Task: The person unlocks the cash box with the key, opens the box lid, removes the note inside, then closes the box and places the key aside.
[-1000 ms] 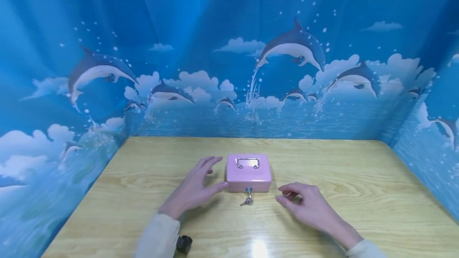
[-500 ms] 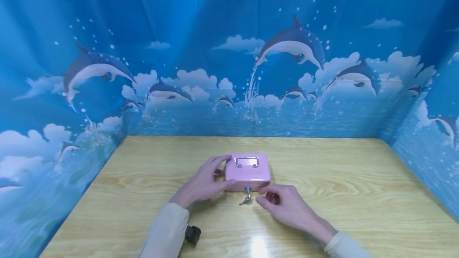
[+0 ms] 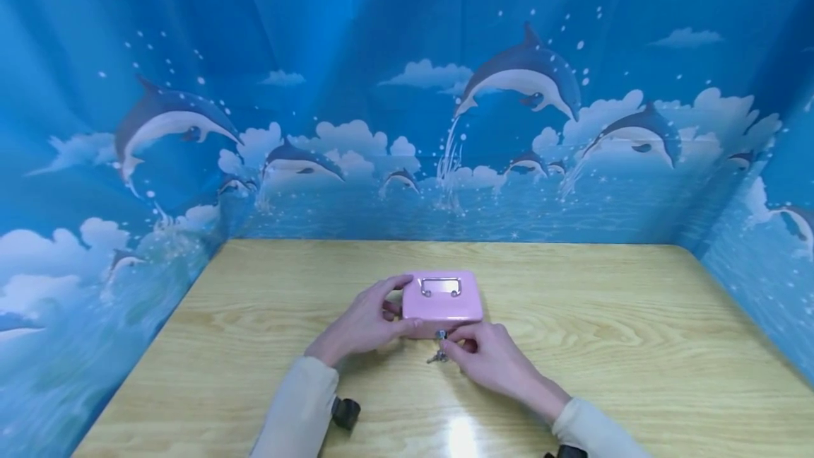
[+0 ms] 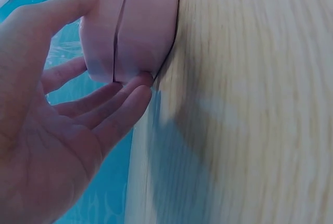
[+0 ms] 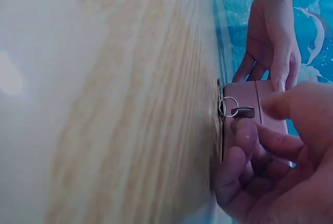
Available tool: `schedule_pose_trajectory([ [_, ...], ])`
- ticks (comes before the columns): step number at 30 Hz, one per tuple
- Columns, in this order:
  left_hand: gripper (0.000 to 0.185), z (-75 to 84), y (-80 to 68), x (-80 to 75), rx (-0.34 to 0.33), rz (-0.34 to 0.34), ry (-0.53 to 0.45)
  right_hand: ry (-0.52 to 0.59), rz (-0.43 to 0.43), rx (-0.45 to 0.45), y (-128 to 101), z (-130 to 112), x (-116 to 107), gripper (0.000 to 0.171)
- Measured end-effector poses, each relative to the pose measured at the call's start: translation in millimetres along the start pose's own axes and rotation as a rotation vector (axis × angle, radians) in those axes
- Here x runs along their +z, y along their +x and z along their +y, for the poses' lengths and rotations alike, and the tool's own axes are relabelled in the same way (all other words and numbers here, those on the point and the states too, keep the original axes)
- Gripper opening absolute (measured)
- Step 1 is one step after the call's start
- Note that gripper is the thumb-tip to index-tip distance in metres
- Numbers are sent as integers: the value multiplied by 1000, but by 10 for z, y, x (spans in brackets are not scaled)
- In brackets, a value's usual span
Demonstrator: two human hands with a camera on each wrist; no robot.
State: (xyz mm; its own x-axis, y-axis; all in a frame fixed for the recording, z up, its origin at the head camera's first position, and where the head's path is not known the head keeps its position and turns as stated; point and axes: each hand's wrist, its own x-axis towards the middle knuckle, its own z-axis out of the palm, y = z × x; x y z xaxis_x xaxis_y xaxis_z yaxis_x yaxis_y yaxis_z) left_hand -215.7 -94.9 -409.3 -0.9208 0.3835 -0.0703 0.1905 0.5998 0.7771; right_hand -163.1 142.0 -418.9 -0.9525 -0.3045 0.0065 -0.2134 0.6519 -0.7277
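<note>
Closed pink box (image 3: 416, 308) on worktop (image 3: 591, 302). Left hand (image 3: 365, 321) clamped around box's left end. Right hand (image 3: 492, 359) at key (image 5: 243, 112) by front lock (image 3: 441, 334); pinch closed or not, cannot tell. Step, judged: key operation. Next move likely calls for secure key pinch, box steadied. No writing legible.

The person's bare left hand (image 3: 364, 321) and right hand (image 3: 492, 357) extend from a plain cream left sleeve (image 3: 295, 408) and matching right sleeve (image 3: 596, 430); a black, stubby left wrist camera (image 3: 347, 413) shows, the right wrist camera (image 3: 571, 451) partly cropped.
</note>
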Motion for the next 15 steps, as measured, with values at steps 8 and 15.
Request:
schedule_pose_trajectory([
  [8, 84, -11, 25, 10, -10, -4, -21, 2, 15, 55, 38, 6, 9, 9],
  [15, 85, -8, 25, 10, -18, -6, -30, -34, 30, 42, 25, 20, -8, 5],
])
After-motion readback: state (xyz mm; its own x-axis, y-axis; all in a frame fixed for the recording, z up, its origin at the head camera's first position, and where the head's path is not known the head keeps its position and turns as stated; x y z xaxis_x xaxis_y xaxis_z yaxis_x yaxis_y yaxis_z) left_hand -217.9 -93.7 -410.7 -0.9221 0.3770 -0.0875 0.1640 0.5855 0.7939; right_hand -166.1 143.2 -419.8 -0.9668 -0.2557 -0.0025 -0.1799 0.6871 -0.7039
